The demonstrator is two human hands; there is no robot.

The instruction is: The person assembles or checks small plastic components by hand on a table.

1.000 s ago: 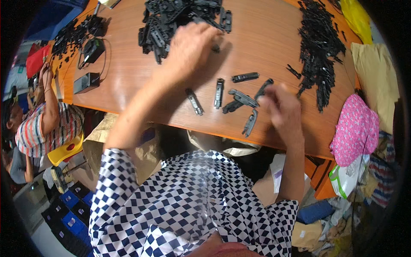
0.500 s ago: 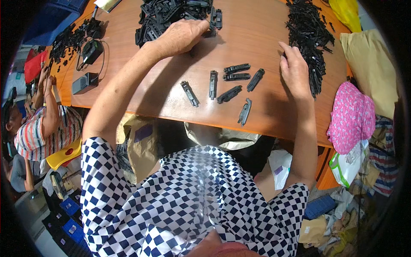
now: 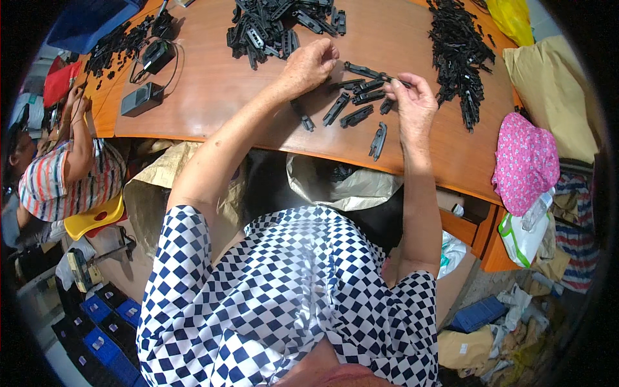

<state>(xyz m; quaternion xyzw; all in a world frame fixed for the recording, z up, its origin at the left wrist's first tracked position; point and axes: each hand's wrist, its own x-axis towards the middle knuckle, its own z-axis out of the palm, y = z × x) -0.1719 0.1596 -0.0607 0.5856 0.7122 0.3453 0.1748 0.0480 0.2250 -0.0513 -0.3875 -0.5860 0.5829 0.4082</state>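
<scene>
While the counter (image 3: 193, 87) runs bare from its curved front edge up past the left forearm, another open stretch lies between the heaped black parts (image 3: 274, 29) and the heap of thin black strips (image 3: 459, 61), and more beyond the right hand (image 3: 416, 103) toward the pink hat (image 3: 525, 161) at the right edge. That hand pinches one end of a long black piece (image 3: 364, 69) between thumb and fingers, just above the counter's middle. The left hand (image 3: 316, 63) is curled nearly closed near the heaped parts; whether it grips anything I cannot tell. Roughly eight loose pieces (image 3: 356, 116) lie between the hands and the front edge; two black boxes (image 3: 142, 100) sit leftward.
</scene>
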